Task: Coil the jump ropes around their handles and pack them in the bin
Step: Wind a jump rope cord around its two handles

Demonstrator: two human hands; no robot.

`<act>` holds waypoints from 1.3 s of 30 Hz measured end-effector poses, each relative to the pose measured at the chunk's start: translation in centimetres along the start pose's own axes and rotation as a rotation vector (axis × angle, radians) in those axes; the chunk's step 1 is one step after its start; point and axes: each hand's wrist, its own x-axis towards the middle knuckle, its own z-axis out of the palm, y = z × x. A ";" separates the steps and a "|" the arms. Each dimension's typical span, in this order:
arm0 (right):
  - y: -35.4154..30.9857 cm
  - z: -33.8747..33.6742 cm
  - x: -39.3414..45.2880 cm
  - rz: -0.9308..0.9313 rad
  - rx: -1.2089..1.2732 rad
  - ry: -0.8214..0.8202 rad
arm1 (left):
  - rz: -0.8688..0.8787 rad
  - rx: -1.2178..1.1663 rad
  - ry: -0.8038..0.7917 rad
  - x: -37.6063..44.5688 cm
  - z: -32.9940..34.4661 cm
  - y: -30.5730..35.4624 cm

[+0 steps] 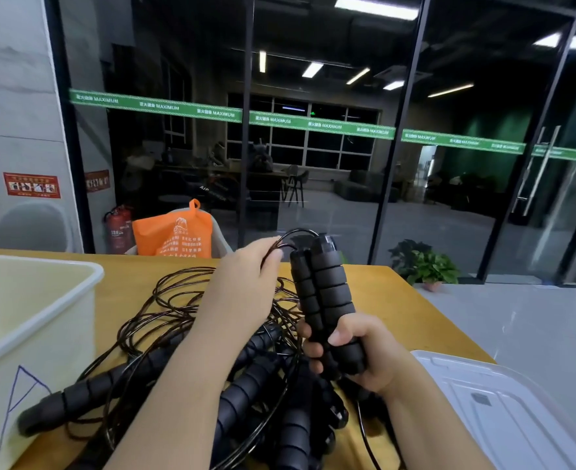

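None of the ropes looks packed yet, as far as you can tell: the visible inside of the cream bin (25,317) at the near left shows nothing in it, though its floor is hidden from view. Your right hand (354,354) is wrapped around the lower ends of a pair of handles (324,296), holding them upright and side by side above the table (381,300). Your left hand (246,286) pinches the thin black cord (290,235) just beside the handle tops, where it loops out of them. No turns of cord lie on the foam grips, so the winding of this rope seems only about to begin.

Several more jump ropes lie in a tangled pile (212,368) on the table between the bin and your right hand, all uncoiled. Their handles are black ribbed foam, thick and soft-looking; the cords are thin, glossy and springy, crossing each other in loose loops. Expect snagging when you pull this cord free. A clear lid (503,412) rests at the near right.
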 end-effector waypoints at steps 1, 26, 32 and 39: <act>0.0 0.0 0.0 -0.006 -0.008 0.031 | -0.016 0.007 -0.011 -0.1 0.2 -0.1; -0.4 3.6 0.3 -0.006 0.379 0.097 | 0.083 0.095 -0.421 -3.8 -1.0 0.5; -0.7 3.7 -0.2 -0.019 0.298 0.024 | 0.042 -0.046 -0.464 -3.8 -1.8 1.5; -0.2 3.3 0.2 0.034 0.237 0.048 | 0.014 0.069 -0.478 -3.6 -1.2 0.6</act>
